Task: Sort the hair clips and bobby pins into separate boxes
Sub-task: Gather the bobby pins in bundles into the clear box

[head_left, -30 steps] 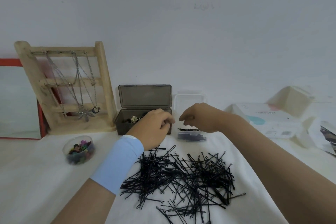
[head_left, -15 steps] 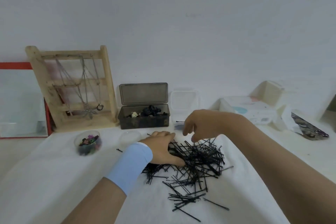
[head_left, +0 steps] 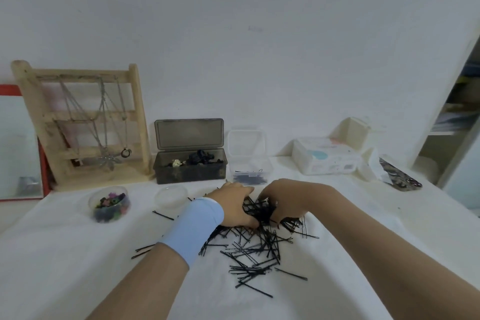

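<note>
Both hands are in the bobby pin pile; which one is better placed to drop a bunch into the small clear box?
Probably the right hand. It is closed around a clump of the bobby pins, and the clear box lies just beyond it. The left hand sits more toward the dark box.

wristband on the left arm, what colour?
Light blue, plain, no pattern. The wristband shows clearly in the head view, the only one.

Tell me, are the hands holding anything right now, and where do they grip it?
Both hands, left and right, press in on a clump of black bobby pins from either side. A firm grip cannot be told.
</note>
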The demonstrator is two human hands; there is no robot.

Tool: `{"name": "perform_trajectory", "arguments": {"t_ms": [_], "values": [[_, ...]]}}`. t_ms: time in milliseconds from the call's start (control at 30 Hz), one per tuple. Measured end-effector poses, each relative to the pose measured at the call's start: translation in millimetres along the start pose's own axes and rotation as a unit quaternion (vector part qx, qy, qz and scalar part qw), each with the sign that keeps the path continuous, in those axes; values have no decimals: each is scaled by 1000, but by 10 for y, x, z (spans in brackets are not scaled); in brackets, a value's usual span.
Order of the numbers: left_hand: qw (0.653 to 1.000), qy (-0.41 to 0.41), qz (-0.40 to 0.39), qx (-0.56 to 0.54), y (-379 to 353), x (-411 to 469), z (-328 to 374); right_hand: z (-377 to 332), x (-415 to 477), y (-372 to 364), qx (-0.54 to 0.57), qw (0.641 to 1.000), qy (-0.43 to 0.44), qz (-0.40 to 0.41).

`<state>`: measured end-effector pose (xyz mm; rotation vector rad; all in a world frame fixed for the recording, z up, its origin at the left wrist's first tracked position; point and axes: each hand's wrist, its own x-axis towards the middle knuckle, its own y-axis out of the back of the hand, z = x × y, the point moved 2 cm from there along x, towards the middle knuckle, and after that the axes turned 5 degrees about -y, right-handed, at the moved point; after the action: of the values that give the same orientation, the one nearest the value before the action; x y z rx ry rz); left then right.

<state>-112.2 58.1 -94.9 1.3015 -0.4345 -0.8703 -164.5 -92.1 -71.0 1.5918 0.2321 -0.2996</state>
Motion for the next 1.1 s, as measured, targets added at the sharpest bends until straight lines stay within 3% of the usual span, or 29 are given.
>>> {"name": "perform_trajectory", "arguments": {"t_ms": [200,367,733,867,1000,1100], "values": [[999,18,-10,-35,58,89,-75,-19,152,-48,-38,999,-7,-17],[996,31,-74,-45,304,121,-124,-8,209,32,-42,998,36,-9],[986,4,-49,-159,582,128,-315,43,353,320,114,987,115,-20],[991,35,-44,-118,713,47,-496,26,415,345,166,975,145,-43],[988,100,-89,-73,675,1,-702,31,483,355,185,969,140,-81],[988,96,-113,-49,650,-4,-667,-9,539,329,256,954,124,-96]]}}
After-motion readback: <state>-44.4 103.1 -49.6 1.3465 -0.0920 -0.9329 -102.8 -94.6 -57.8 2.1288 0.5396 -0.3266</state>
